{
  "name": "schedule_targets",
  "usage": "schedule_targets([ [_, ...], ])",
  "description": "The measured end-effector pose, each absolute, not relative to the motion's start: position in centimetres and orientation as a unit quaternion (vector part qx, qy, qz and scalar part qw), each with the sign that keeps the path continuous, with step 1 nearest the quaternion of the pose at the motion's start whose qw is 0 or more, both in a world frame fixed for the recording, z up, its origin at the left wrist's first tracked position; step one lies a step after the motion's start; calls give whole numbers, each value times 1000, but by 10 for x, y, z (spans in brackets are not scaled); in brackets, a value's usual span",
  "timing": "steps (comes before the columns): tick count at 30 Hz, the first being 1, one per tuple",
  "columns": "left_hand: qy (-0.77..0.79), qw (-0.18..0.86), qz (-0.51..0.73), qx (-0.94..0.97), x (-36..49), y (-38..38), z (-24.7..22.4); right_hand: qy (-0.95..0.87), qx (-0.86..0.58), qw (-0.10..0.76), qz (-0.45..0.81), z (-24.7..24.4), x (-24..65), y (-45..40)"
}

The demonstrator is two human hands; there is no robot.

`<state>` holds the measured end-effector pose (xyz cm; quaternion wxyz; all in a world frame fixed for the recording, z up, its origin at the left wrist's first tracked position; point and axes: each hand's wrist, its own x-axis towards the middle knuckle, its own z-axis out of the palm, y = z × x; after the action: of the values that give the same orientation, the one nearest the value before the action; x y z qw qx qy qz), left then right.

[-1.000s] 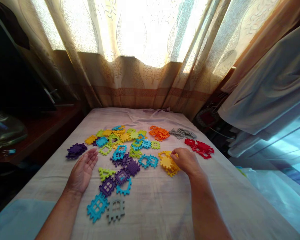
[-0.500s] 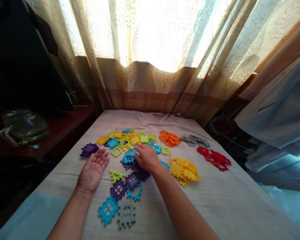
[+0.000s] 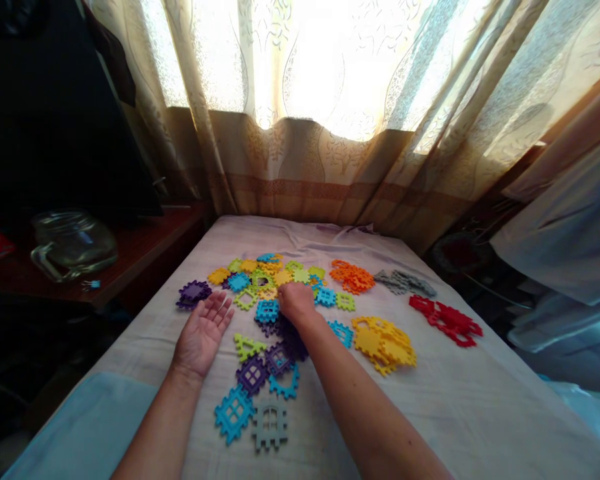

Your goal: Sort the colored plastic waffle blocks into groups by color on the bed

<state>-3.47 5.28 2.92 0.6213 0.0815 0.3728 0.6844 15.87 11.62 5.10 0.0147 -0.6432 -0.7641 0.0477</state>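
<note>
My left hand (image 3: pixel 203 335) rests palm up on the cloth with its fingers stretched out, nothing in it. It is nearest the purple interlocking tiles (image 3: pixel 194 293). My right hand (image 3: pixel 297 301) reaches into the mixed pile, back upward and fingers curled in; whatever they hold is hidden. Just left of its fingers lies a blue window tile (image 3: pixel 267 311). Dark purple tiles (image 3: pixel 295 341) show partly under my right wrist. Closer to me are a green triangular tile (image 3: pixel 249 347), a purple window tile (image 3: pixel 253 375), a blue window tile (image 3: pixel 234 413) and a grey tile (image 3: pixel 270 425).
Sorted heaps of orange tiles (image 3: pixel 353 277), grey tiles (image 3: pixel 405 283), red tiles (image 3: pixel 446 321) and yellow tiles (image 3: pixel 384 343) lie to the right. A glass jug (image 3: pixel 75 243) stands on the wooden desk (image 3: pixel 145 250) at left. Curtains (image 3: pixel 300 173) hang behind the cloth-covered surface (image 3: pixel 460 407).
The view has turned slightly left, so everything appears farther right. My right hand's fingers have drawn in over the pile. My left hand stays open, palm up.
</note>
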Motion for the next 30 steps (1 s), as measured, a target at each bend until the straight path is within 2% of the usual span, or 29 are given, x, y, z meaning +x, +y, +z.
schedule_targets([
  [9, 375, 621, 684, 80, -34, 53, 30, -772, -633, -12, 49, 53, 147, 131],
  [18, 379, 619, 683, 82, -34, 54, 32, -762, -646, 14, 27, 59, 153, 116],
  [26, 395, 611, 680, 94, -33, 55, 31, -698, -714, 60, 16, 76, 229, 62],
  [30, 402, 608, 677, 103, -32, 55, 33, -646, -761, 55, 15, 79, 284, 33],
])
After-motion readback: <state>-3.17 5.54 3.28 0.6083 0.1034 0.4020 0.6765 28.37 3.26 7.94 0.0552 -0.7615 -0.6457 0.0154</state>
